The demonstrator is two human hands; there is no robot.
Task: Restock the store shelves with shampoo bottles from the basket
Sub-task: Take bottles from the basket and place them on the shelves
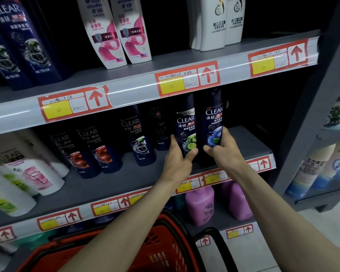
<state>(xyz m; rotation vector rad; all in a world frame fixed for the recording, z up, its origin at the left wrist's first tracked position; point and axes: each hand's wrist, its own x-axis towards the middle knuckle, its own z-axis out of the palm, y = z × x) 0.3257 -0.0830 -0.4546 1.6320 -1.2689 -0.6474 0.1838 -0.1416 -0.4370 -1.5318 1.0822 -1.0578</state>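
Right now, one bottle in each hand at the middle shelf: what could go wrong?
1. Both caps sit just under the upper shelf rail; lifting could catch them.
2. The left hand and right hand grip the lime bottle and blue bottle low; either may tip.
3. Pushing the lime bottle in might knock the dark bottle beside it.

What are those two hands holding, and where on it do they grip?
The left hand grips the lime-label bottle around its lower part. The right hand grips the blue-label bottle, also around its lower part.
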